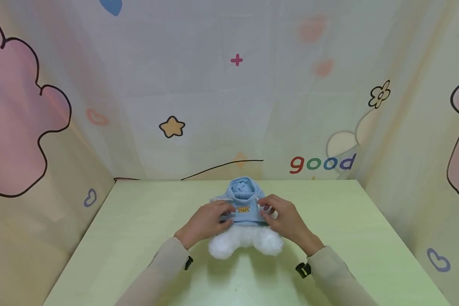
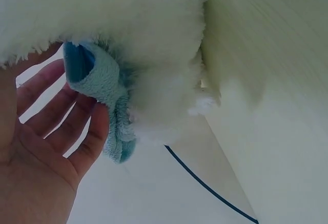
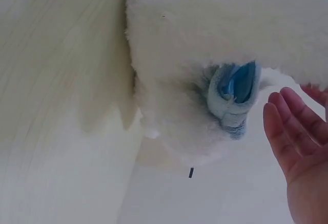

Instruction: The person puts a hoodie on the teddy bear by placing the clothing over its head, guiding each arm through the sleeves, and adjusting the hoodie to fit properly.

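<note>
A small light-blue hoodie (image 1: 248,217) with a yellow animal patch sits on a white fluffy plush toy (image 1: 268,241) near the table's back edge. The plush's two stubby legs point towards me; its head does not show in the hood opening. My left hand (image 1: 210,219) is at the hoodie's left side, its relaxed fingers against a blue sleeve (image 2: 105,78) in the left wrist view. On the other side, my right hand (image 1: 284,216) has loosely bent fingers beside the hoodie. In the right wrist view, those fingertips (image 3: 277,112) stand apart from the other sleeve (image 3: 225,111).
The pale green table (image 1: 137,238) extends around the plush. A printed curtain (image 1: 199,76) hangs behind it and along both sides. Black wrist straps (image 1: 303,270) show at the sleeve cuffs.
</note>
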`<action>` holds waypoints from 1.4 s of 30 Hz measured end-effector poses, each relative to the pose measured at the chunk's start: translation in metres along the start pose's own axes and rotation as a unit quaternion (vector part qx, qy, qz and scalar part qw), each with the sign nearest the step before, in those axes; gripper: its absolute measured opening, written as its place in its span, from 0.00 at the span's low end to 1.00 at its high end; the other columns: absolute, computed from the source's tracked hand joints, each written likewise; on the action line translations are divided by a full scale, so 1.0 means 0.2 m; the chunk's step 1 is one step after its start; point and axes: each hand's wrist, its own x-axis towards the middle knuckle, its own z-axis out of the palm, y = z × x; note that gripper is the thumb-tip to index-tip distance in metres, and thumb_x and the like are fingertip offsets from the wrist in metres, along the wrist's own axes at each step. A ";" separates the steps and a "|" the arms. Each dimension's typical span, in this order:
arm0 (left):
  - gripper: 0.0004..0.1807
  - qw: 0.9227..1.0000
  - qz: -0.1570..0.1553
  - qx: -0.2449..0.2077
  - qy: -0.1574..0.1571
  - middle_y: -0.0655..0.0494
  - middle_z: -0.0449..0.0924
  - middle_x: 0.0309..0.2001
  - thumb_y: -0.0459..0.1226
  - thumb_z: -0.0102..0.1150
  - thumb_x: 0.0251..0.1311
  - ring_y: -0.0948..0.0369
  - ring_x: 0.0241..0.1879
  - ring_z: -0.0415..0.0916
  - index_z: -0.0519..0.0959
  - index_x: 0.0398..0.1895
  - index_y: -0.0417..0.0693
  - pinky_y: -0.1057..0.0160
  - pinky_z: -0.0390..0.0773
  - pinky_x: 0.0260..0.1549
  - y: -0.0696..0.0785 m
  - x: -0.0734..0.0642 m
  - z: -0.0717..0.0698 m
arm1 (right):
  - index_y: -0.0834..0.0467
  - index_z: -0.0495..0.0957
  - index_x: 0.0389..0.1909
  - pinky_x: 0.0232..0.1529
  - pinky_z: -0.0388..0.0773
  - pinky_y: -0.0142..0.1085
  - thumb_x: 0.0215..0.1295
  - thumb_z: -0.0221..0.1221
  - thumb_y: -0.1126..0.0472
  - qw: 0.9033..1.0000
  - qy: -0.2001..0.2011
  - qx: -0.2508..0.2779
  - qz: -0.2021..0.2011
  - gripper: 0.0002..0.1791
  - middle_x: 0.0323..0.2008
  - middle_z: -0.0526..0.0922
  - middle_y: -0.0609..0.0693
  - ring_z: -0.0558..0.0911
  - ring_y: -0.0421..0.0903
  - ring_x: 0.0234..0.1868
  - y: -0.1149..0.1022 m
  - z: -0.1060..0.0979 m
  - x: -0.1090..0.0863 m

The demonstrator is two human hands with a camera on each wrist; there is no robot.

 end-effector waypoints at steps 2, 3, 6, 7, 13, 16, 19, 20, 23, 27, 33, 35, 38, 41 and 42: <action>0.14 1.000 0.007 0.012 -0.008 0.59 0.82 0.44 0.44 0.63 0.63 0.65 0.43 0.79 0.81 0.50 0.53 0.62 0.80 0.43 0.01 0.00 0.00 | 0.59 0.80 0.42 0.35 0.83 0.36 0.55 0.69 0.67 0.999 -0.029 0.000 -0.014 0.14 0.39 0.83 0.49 0.82 0.42 0.33 -0.01 -0.01 0.00; 0.13 1.000 0.011 0.019 -0.010 0.60 0.82 0.42 0.44 0.63 0.63 0.65 0.42 0.79 0.82 0.49 0.53 0.63 0.79 0.42 0.01 0.00 0.01 | 0.59 0.80 0.42 0.35 0.83 0.36 0.54 0.70 0.67 0.999 -0.043 -0.004 -0.019 0.14 0.37 0.83 0.49 0.82 0.41 0.32 -0.01 0.00 -0.01; 0.11 0.999 0.029 0.036 -0.009 0.60 0.82 0.41 0.43 0.62 0.63 0.65 0.39 0.77 0.83 0.47 0.53 0.64 0.79 0.40 0.02 0.00 0.02 | 0.57 0.79 0.38 0.35 0.81 0.33 0.53 0.71 0.65 0.996 -0.089 -0.010 -0.024 0.13 0.34 0.81 0.46 0.80 0.40 0.32 -0.02 0.00 -0.02; 0.10 0.999 0.034 0.039 -0.006 0.60 0.82 0.41 0.43 0.62 0.63 0.65 0.39 0.78 0.84 0.46 0.53 0.65 0.79 0.40 0.02 0.00 0.03 | 0.56 0.79 0.38 0.36 0.81 0.33 0.53 0.72 0.65 0.994 -0.104 -0.017 -0.026 0.13 0.34 0.81 0.46 0.79 0.40 0.32 -0.03 0.00 -0.03; 0.06 0.995 0.061 0.062 0.040 0.60 0.82 0.41 0.39 0.61 0.63 0.63 0.42 0.79 0.85 0.41 0.52 0.63 0.79 0.43 0.02 0.00 0.05 | 0.52 0.81 0.39 0.41 0.80 0.37 0.54 0.71 0.62 0.982 -0.154 -0.099 -0.041 0.13 0.39 0.82 0.45 0.81 0.42 0.40 -0.04 0.01 -0.02; 0.05 0.993 0.068 0.073 0.063 0.59 0.83 0.42 0.37 0.60 0.65 0.62 0.45 0.79 0.83 0.41 0.51 0.62 0.79 0.46 0.02 0.01 0.06 | 0.52 0.80 0.40 0.40 0.80 0.38 0.54 0.70 0.63 0.976 -0.165 -0.130 -0.051 0.13 0.39 0.81 0.45 0.80 0.43 0.39 -0.04 0.01 -0.01; 0.06 0.991 0.070 0.079 0.077 0.59 0.84 0.43 0.36 0.58 0.66 0.61 0.46 0.80 0.81 0.44 0.51 0.62 0.79 0.48 0.01 0.02 0.06 | 0.52 0.80 0.41 0.38 0.80 0.38 0.56 0.67 0.67 0.973 -0.160 -0.152 -0.060 0.13 0.38 0.80 0.46 0.80 0.43 0.37 -0.04 0.02 0.01; 0.07 0.991 0.071 0.081 0.079 0.59 0.84 0.44 0.35 0.58 0.67 0.61 0.46 0.81 0.80 0.45 0.51 0.62 0.80 0.48 0.02 0.03 0.05 | 0.53 0.79 0.42 0.38 0.80 0.38 0.57 0.65 0.68 0.974 -0.153 -0.154 -0.060 0.13 0.39 0.81 0.46 0.81 0.44 0.37 -0.04 0.02 0.02; 0.10 0.989 0.079 0.094 0.081 0.59 0.83 0.45 0.34 0.57 0.67 0.61 0.44 0.82 0.79 0.49 0.52 0.62 0.80 0.47 0.02 0.03 0.04 | 0.53 0.78 0.43 0.38 0.81 0.38 0.58 0.61 0.72 0.977 -0.135 -0.153 -0.064 0.14 0.40 0.81 0.48 0.81 0.44 0.36 -0.04 0.02 0.03; 0.13 0.984 0.100 0.122 0.079 0.60 0.80 0.43 0.34 0.58 0.66 0.61 0.38 0.79 0.78 0.52 0.56 0.62 0.79 0.45 0.02 0.03 0.02 | 0.52 0.79 0.38 0.40 0.81 0.37 0.60 0.60 0.74 0.975 -0.140 -0.146 -0.094 0.14 0.44 0.80 0.49 0.80 0.45 0.41 -0.04 0.02 0.05; 0.13 0.975 0.133 0.162 0.076 0.59 0.76 0.38 0.33 0.58 0.66 0.63 0.30 0.69 0.80 0.50 0.59 0.64 0.74 0.37 0.01 0.02 0.00 | 0.52 0.83 0.40 0.45 0.82 0.39 0.61 0.62 0.71 0.967 -0.167 -0.159 -0.111 0.12 0.46 0.80 0.51 0.80 0.48 0.48 -0.04 0.01 0.06; 0.11 0.972 0.141 0.170 0.074 0.59 0.75 0.37 0.34 0.58 0.66 0.63 0.29 0.67 0.81 0.46 0.59 0.65 0.72 0.35 0.01 0.02 0.00 | 0.52 0.84 0.41 0.45 0.81 0.39 0.62 0.62 0.71 0.964 -0.175 -0.170 -0.109 0.12 0.46 0.80 0.51 0.80 0.48 0.48 -0.04 0.01 0.06; 0.08 0.972 0.143 0.177 0.065 0.59 0.73 0.36 0.35 0.58 0.66 0.64 0.29 0.66 0.83 0.41 0.59 0.65 0.71 0.34 0.00 0.03 0.00 | 0.52 0.84 0.42 0.45 0.81 0.39 0.58 0.62 0.74 0.958 -0.181 -0.191 -0.112 0.16 0.48 0.79 0.51 0.79 0.49 0.48 -0.04 0.02 0.06; 0.08 0.970 0.138 0.194 0.050 0.59 0.72 0.35 0.34 0.59 0.64 0.64 0.30 0.65 0.83 0.39 0.59 0.65 0.69 0.34 -0.01 0.05 -0.01 | 0.52 0.85 0.40 0.45 0.80 0.39 0.55 0.62 0.76 0.949 -0.177 -0.227 -0.127 0.17 0.49 0.78 0.52 0.77 0.49 0.47 -0.03 0.02 0.07; 0.09 0.969 0.134 0.201 0.044 0.58 0.71 0.35 0.33 0.60 0.63 0.63 0.30 0.65 0.83 0.39 0.60 0.65 0.69 0.34 -0.02 0.06 -0.02 | 0.52 0.85 0.39 0.45 0.79 0.38 0.55 0.63 0.76 0.947 -0.175 -0.238 -0.130 0.17 0.49 0.77 0.52 0.76 0.50 0.46 -0.02 0.02 0.08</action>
